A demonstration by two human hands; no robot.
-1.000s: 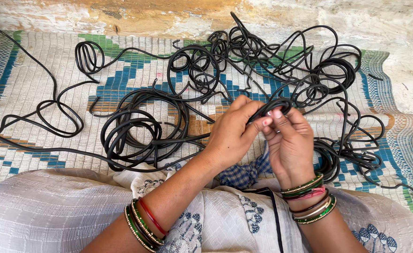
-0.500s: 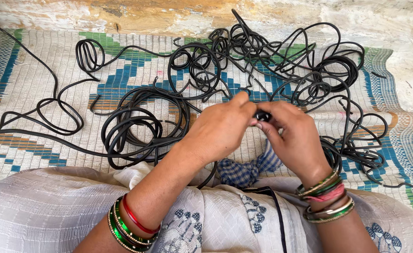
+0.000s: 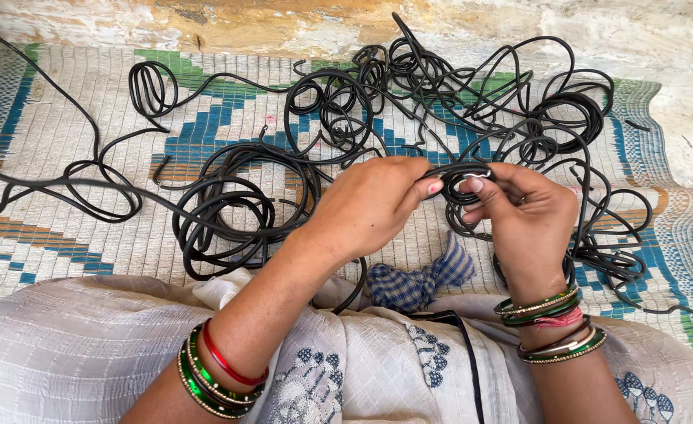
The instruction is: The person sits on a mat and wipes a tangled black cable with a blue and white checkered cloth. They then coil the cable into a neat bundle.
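While we sit over the woven mat (image 3: 64, 243), our left hand (image 3: 374, 208) and right hand (image 3: 531, 220) meet in the middle, both pinched shut on a small coil of black tubing (image 3: 466, 179) held between the fingertips; beyond the hands sprawls the tangle of loose black tubing (image 3: 456, 86); just below them lies a knotted blue checked cloth (image 3: 417, 284) on our lap.

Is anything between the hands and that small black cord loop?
Nothing visible: the left hand and right hand already pinch the small cord loop with their fingers above the mat.
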